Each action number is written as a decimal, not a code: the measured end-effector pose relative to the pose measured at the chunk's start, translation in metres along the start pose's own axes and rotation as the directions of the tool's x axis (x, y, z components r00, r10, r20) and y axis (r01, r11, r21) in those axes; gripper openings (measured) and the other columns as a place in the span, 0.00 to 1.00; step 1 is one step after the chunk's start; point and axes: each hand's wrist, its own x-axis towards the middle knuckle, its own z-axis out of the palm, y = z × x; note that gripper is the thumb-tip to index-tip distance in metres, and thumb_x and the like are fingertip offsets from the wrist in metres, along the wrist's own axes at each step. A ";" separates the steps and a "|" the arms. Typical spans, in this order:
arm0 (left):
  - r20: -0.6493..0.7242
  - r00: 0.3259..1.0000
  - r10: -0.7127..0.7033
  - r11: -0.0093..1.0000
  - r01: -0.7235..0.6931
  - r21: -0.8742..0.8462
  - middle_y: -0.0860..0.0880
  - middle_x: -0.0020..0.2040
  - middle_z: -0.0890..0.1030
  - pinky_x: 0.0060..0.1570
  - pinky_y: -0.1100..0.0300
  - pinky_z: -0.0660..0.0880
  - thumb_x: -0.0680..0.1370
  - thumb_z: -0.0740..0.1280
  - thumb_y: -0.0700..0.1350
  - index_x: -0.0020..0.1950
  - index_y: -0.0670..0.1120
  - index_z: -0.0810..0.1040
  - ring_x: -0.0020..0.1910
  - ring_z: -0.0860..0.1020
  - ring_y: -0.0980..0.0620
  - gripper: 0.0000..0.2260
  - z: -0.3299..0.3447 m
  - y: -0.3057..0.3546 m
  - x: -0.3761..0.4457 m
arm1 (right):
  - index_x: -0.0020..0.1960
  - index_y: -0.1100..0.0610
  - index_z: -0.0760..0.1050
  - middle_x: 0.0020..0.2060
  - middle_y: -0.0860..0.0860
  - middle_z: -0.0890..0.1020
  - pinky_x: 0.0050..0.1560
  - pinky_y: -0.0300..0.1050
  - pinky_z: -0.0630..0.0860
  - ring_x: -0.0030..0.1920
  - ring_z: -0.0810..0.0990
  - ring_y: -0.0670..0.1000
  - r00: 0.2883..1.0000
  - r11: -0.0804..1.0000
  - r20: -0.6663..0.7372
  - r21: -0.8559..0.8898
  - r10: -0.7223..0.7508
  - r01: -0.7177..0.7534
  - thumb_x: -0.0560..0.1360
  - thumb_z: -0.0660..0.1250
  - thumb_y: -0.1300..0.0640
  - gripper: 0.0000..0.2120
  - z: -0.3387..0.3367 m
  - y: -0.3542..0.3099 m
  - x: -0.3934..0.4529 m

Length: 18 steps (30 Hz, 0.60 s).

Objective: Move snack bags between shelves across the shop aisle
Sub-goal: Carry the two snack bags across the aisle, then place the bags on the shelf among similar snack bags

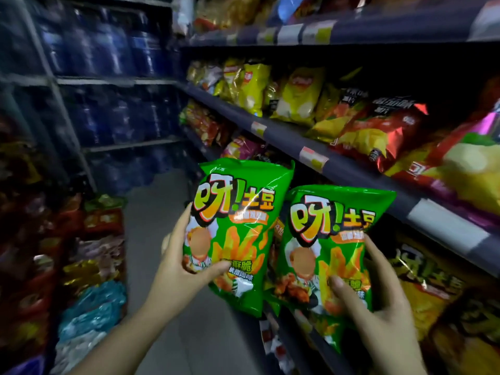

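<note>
While both hands are raised in the aisle, each has its fingers closed on one glossy green plastic snack bag printed with orange fries. Left hand: thumb pressed across the lower front of the left green bag, remaining fingers wrapped behind its left edge. Right hand: thumb laid on the lower front of the right green bag, other fingers curled around its right edge. Both bags are upright, fronts toward the camera, side by side with their inner edges overlapping or touching; the left bag stands slightly higher. They are held over the grey aisle floor, just in front of the dark-edged right-hand shelving.

On the middle shelf of that shelving lie yellow crisp bags and a red-and-black crisp bag, tilted forward. Pale price labels are fixed to the shelf edge. Dark yellow-and-black bags fill the tier behind the right hand. Across the aisle, assorted red, gold and pale blue packets are stacked low at left. Blue packaged goods, blurred, occupy the far rack.
</note>
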 end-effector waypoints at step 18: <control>0.385 0.919 -0.088 0.984 0.140 -0.109 0.62 0.73 0.64 0.68 0.49 0.66 0.60 0.74 0.64 0.71 0.73 0.57 0.71 0.64 0.61 0.43 0.104 -0.140 0.170 | 0.64 0.28 0.70 0.58 0.36 0.83 0.59 0.47 0.78 0.59 0.82 0.46 0.920 0.952 -0.379 -0.235 0.097 -0.197 0.59 0.77 0.51 0.38 0.060 0.098 0.075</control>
